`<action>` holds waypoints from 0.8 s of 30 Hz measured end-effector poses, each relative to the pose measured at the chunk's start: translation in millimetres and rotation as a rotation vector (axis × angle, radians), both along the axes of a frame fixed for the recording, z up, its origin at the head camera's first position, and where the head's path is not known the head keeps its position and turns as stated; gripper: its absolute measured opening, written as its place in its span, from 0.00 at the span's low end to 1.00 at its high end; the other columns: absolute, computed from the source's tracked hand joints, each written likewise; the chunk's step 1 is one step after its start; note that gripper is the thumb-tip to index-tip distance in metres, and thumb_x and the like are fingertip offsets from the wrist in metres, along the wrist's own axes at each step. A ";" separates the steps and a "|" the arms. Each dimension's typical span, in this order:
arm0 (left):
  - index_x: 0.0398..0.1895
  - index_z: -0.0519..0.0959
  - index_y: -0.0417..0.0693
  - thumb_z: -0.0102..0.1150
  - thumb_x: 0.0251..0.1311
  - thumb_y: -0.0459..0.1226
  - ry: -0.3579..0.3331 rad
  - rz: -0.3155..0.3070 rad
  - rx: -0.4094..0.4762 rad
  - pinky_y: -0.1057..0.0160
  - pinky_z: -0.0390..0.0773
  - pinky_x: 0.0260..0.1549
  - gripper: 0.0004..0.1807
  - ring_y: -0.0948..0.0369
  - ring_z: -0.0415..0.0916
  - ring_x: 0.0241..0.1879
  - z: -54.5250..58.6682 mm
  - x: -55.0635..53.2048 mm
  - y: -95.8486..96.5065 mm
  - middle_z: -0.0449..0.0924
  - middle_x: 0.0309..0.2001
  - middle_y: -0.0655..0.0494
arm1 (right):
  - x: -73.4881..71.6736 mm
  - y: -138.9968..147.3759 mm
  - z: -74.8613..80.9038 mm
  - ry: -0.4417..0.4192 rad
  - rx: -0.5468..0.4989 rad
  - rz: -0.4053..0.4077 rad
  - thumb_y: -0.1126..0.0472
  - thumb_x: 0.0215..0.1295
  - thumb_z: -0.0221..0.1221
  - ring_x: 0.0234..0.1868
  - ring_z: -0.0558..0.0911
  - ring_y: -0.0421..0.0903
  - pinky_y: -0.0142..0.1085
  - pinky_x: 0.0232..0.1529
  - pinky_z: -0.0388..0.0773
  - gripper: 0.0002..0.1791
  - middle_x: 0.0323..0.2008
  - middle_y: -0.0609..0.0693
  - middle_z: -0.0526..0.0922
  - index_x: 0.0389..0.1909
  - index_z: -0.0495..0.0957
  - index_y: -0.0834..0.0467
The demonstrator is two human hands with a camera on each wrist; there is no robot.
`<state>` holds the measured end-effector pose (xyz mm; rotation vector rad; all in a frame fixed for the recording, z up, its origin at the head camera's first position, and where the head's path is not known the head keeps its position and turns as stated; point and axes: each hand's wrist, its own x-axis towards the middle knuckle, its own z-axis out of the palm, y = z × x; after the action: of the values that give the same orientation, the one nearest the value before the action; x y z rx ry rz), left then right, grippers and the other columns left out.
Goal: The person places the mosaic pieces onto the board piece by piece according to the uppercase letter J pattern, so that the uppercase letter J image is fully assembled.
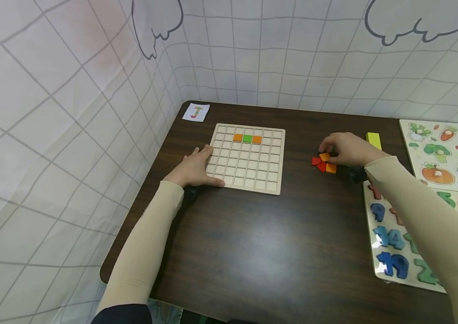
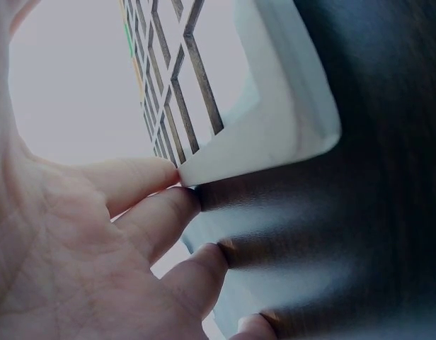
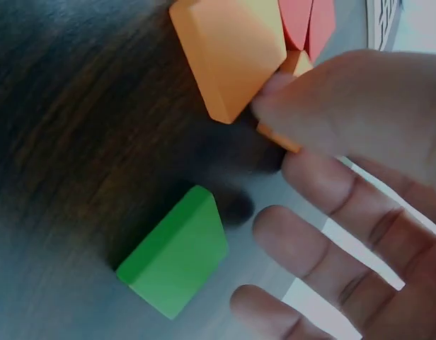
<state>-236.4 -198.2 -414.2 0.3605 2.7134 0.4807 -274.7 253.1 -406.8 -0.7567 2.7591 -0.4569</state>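
Observation:
A pale wooden grid board [image 1: 250, 174] lies on the table, with an orange tile [image 1: 238, 137], a green tile [image 1: 247, 138] and another orange tile [image 1: 257, 139] in a row near its far side. My left hand [image 1: 197, 169] rests at the board's left side, its extended fingers touching the edge and its thumb by the near edge. Over a small pile, my right hand [image 1: 348, 150] pinches an orange tile [image 3: 278, 137] between thumb and index finger. Beside it lie red tiles [image 1: 321, 167] and an orange tile [image 1: 331, 168]. A green tile [image 3: 177, 258] sits under the right fingers, hidden in the head view.
A small card with a coloured figure [image 1: 196, 112] lies at the far left corner. Yellow blocks [image 1: 373, 140] stand behind the right hand. A vegetable puzzle board [image 1: 419, 162] and a number puzzle board [image 1: 380, 268] occupy the right side. Patterned fabric walls border the table's back and left.

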 end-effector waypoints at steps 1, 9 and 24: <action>0.85 0.47 0.46 0.77 0.46 0.64 0.001 0.000 0.001 0.28 0.46 0.77 0.70 0.38 0.39 0.84 0.1 0.1 0.0 0.44 0.86 0.46 | -0.1 -0.5 -0.6 0.001 0.001 -0.007 0.68 0.61 0.69 0.47 0.83 0.55 0.56 0.51 0.83 0.12 0.46 0.59 0.85 0.47 0.85 0.61; 0.85 0.47 0.45 0.77 0.46 0.63 0.001 0.000 0.005 0.27 0.46 0.77 0.70 0.37 0.39 0.84 1.2 1.5 0.2 0.44 0.85 0.44 | -2.5 -7.2 -1.2 0.013 -0.014 -0.041 0.62 0.64 0.69 0.47 0.85 0.55 0.56 0.51 0.83 0.11 0.46 0.59 0.87 0.46 0.86 0.61; 0.85 0.47 0.46 0.78 0.46 0.64 -0.010 0.014 0.014 0.29 0.44 0.78 0.71 0.39 0.38 0.85 1.9 2.6 0.1 0.43 0.86 0.46 | -18.6 -64.9 0.9 0.027 -0.114 -0.034 0.60 0.67 0.68 0.52 0.84 0.56 0.54 0.56 0.81 0.14 0.51 0.58 0.86 0.50 0.86 0.60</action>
<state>-233.8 -198.1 -412.3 0.3419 2.7054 0.5049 -293.2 188.2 -405.9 -0.7475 2.7941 -0.6197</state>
